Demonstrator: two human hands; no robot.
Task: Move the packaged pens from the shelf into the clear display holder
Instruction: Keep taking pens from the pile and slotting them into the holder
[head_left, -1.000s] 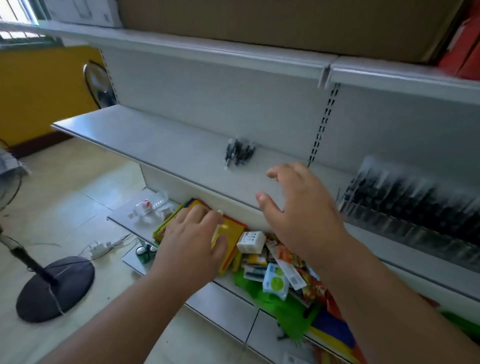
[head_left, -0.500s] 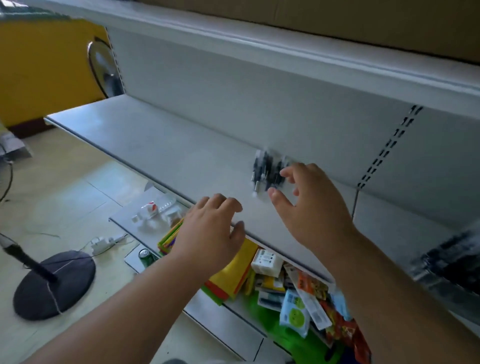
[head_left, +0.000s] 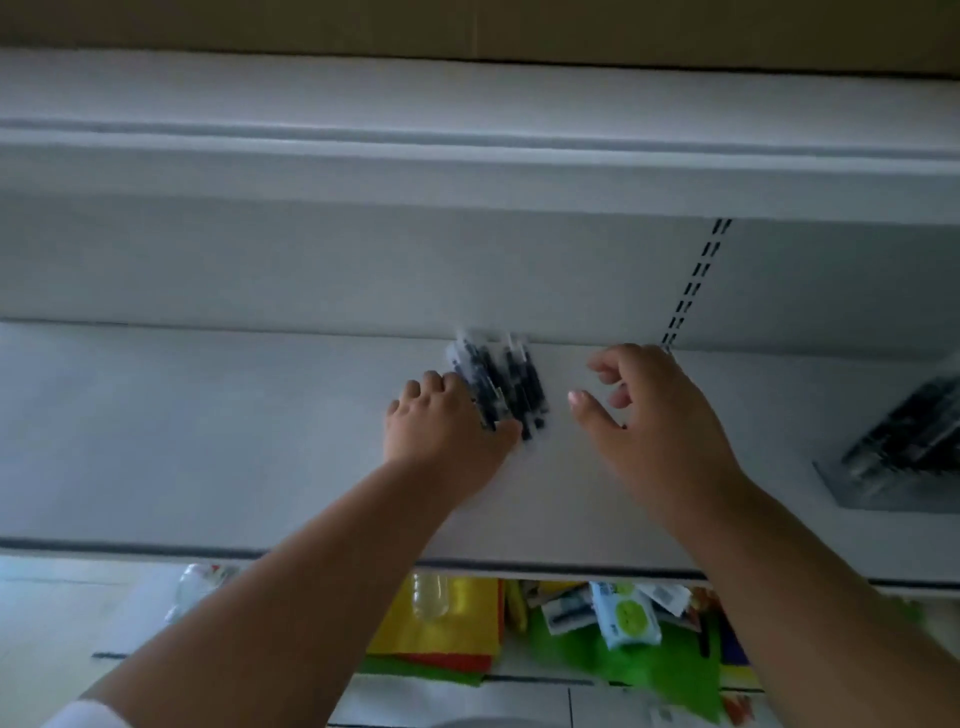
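The whole view is soft with motion blur, so fine detail is lost. The packaged pens (head_left: 501, 382) show only as a smeared bundle of dark barrels in clear wrap, lying on the shelf (head_left: 208, 431) close to its back edge, about midway along it; how many packs there are cannot be told. The left hand (head_left: 449, 428) covers the bundle's near left part, its fingers curled over that side and its thumb against the bottom of the packs, so it seems to grip them, though the blur leaves the hold itself uncertain. The right hand (head_left: 644, 415) hangs just right of the pens and apart from them, fingers loosely bent and thumb spread toward the bundle, holding nothing.

At the shelf's right end the clear display holder (head_left: 904, 462) is cut off by the frame edge; dark rows inside it (probably more pens) blur together.

Under the shelf's front edge, a lower shelf (head_left: 452, 699) carries a jumble half hidden by both forearms: a yellow packet (head_left: 467, 618) with a clear bottle (head_left: 430, 597) on it, green sheets (head_left: 660, 670), and a small white pack with a green round mark (head_left: 626, 616). Any printing on these is too blurred to read. Another bottle (head_left: 200, 584) lies near that shelf's left end, and a white sleeve (head_left: 78, 717) is cropped at the bottom left corner.
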